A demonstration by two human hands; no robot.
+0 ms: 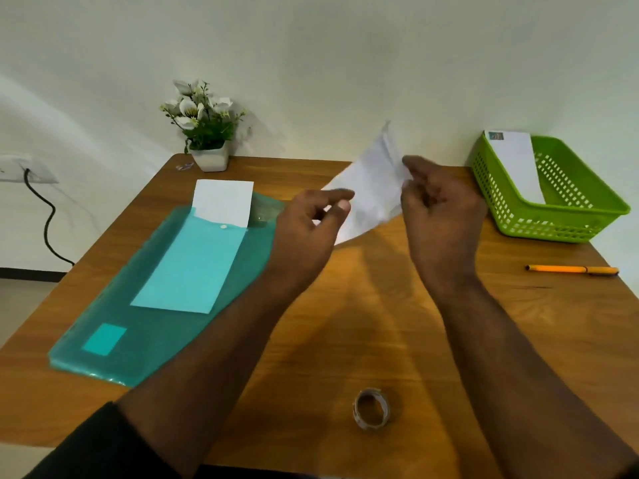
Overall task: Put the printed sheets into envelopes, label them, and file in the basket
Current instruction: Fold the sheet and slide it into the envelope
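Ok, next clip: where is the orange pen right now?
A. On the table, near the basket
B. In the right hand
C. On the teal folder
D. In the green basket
A: the orange pen lies on the table just in front of the green basket, apart from both hands.

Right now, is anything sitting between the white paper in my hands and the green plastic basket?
Nothing visible does. The white paper is held above bare wooden table, left of the green plastic basket. The orange pen lies nearer you, off that path.
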